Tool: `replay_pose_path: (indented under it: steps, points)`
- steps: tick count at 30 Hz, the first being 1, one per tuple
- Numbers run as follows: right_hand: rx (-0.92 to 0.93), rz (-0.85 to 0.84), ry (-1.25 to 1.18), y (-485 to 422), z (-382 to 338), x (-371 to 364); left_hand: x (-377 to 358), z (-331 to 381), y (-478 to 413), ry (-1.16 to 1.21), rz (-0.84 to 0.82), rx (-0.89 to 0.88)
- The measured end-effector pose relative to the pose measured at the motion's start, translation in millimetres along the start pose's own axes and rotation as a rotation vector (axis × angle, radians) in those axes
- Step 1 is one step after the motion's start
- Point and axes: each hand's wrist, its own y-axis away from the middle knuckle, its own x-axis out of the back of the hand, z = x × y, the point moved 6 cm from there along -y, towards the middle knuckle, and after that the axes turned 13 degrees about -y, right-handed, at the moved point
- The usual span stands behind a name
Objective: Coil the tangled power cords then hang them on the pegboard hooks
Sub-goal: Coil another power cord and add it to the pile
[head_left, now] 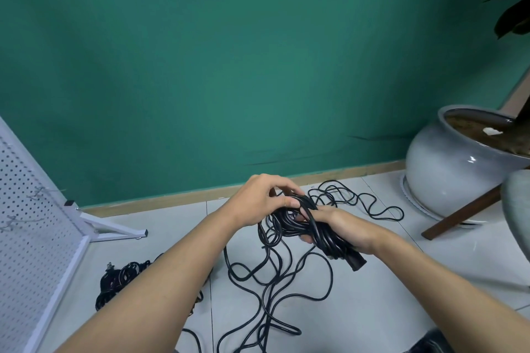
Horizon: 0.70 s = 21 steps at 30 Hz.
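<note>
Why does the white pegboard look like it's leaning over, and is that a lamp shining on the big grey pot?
Head view: the wide-angle lens bends the edges, probably exaggerating how the pegboard leans; the bright spot on the grey pot is glare off its glaze, source unseen; lighting is soft, shadows faint; the left hand, right hand and coiled cord look sharp.

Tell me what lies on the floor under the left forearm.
A bundle of black cord with a plug shows on the tiled floor beside the left forearm. The forearm covers its right part, so its full extent is hidden.
</note>
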Motion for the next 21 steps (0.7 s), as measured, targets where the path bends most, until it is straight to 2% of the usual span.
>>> replay_pose_path:
  steps: [8, 12, 13, 16, 21]
  points:
    - [-0.066, 0.030, -0.020, 3.3, 5.7, -0.8, 3.9, -6.6, 1.1, 0.111, 0.004, 0.049]
    - [-0.015, 0.012, -0.082, 9.3, -2.3, -3.5, 4.8, -5.6, 0.8, 0.084, 0.019, 0.051]
    - [-0.008, -0.006, -0.009, 12.8, -5.0, -6.4, 5.5, -5.2, 0.8, 0.069, 0.031, 0.050]
    - [0.066, -0.055, 0.428, 16.1, -9.4, -11.2, 3.2, -1.0, 1.1, 0.001, 0.048, 0.021]
    - [0.180, -0.001, 0.615, 15.7, -14.0, -9.0, -4.4, -12.0, -0.9, -0.134, 0.040, 0.066]
